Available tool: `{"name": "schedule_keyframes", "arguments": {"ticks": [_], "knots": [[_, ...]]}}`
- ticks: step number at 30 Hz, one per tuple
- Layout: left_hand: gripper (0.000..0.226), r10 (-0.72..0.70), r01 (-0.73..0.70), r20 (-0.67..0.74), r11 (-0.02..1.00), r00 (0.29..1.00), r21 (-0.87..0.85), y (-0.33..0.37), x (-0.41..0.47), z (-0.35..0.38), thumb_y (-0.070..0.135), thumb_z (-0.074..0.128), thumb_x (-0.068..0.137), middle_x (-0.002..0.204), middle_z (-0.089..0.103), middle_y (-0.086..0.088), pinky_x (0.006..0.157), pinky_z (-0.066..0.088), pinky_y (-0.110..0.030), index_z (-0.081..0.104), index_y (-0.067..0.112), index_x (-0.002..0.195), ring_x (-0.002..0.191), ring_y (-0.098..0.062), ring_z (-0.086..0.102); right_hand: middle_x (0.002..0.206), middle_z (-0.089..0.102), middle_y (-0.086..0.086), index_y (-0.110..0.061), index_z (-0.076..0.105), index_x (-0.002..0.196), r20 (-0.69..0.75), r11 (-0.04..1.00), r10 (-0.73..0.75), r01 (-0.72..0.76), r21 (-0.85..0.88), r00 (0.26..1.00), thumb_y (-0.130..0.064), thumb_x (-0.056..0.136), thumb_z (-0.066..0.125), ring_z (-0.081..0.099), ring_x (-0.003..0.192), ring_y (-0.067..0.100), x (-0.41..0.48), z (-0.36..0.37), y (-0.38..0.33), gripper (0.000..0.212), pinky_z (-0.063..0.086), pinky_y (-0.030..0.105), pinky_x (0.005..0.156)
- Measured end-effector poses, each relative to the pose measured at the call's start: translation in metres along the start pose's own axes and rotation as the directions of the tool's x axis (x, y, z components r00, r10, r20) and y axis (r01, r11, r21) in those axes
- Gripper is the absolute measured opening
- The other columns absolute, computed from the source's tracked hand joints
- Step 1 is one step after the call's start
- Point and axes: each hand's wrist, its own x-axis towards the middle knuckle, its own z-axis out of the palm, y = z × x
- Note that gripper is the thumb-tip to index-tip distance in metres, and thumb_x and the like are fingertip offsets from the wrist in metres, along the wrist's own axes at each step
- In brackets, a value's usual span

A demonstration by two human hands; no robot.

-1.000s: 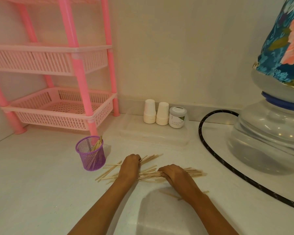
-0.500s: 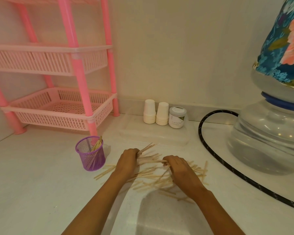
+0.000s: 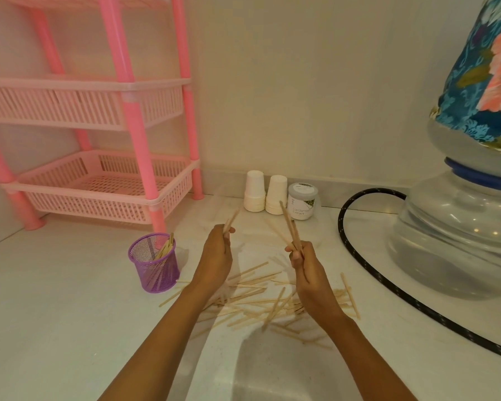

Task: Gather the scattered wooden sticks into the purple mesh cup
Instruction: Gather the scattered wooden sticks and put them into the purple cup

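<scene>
Wooden sticks (image 3: pixel 255 302) scattered on counter; left hand (image 3: pixel 216 256) and right hand (image 3: pixel 308 266) each clamp some.

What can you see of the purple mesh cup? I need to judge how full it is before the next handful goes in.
The purple mesh cup is a small round holder of what looks like wire mesh with a solid rim. It stands upright on the white counter, just in front of the pink rack's leg and left of the left hand. A few wooden sticks lean inside against its right rim; much room remains. Neither hand touches it.
</scene>
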Motion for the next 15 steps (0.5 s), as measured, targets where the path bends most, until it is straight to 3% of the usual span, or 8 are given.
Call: {"name": "schedule_keyframes", "arguments": {"ticks": [5,10,15], "knots": [[0.024,-0.011,-0.008,-0.152,0.992,0.988,-0.124,0.011,0.004,-0.008,0.022,0.028,0.103,0.065,0.039,0.009,0.05,0.026,-0.019,0.051,0.014,0.106,0.053,-0.006,0.036,0.073,0.044,-0.015,-0.037,0.047,0.101,-0.079,0.987,-0.04,0.052,0.153,0.996,-0.039,0.099,0.027,0.042,0.063,0.0,0.003,0.003,-0.009,0.021,0.039,0.014,0.061],[0.022,-0.066,-0.007,-0.156,0.905,0.986,-0.425,0.016,0.001,-0.008,0.021,0.03,0.103,0.071,0.041,0.006,0.061,0.035,-0.026,0.051,0.024,0.096,0.062,-0.009,0.038,0.068,0.042,-0.016,-0.037,0.05,0.099,-0.092,0.955,-0.002,0.029,0.296,0.996,-0.042,0.097,0.03,0.035,0.061,0.01,0.001,0.011,-0.014,0.021,0.036,0.023,0.057],[0.023,-0.088,0.013,-0.112,0.838,0.99,-0.546,0.008,-0.015,0.002,0.023,0.033,0.102,0.069,0.042,0.008,0.058,0.039,-0.016,0.053,0.03,0.091,0.058,-0.001,0.041,0.07,0.044,-0.011,-0.039,0.051,0.101,-0.093,0.96,0.005,0.021,0.281,0.996,-0.042,0.095,0.03,0.04,0.062,0.004,-0.012,0.024,-0.007,0.022,0.04,0.019,0.059]]}}
